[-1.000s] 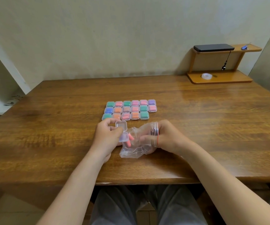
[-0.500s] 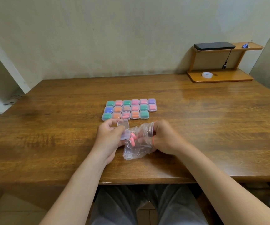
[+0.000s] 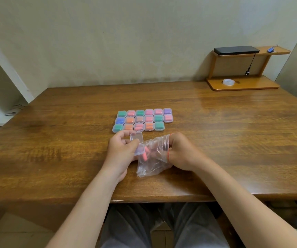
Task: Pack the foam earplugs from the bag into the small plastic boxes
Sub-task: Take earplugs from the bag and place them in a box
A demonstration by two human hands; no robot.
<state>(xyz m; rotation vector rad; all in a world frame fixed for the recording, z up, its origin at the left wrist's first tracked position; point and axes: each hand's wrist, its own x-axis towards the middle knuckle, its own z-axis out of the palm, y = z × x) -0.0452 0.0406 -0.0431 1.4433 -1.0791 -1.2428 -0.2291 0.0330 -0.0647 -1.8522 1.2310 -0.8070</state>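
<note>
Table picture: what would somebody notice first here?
The colourful boxes, lined up in rows on the table, catch the eye first. Just in front of them, the left hand holds an open clear box beside a crumpled bag that the right hand grips, with pink earplugs inside.

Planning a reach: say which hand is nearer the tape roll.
Right. The right hand, gripping the bag, is left of the tape roll and nearer the person; the left hand, holding a box, is farther left.
</note>
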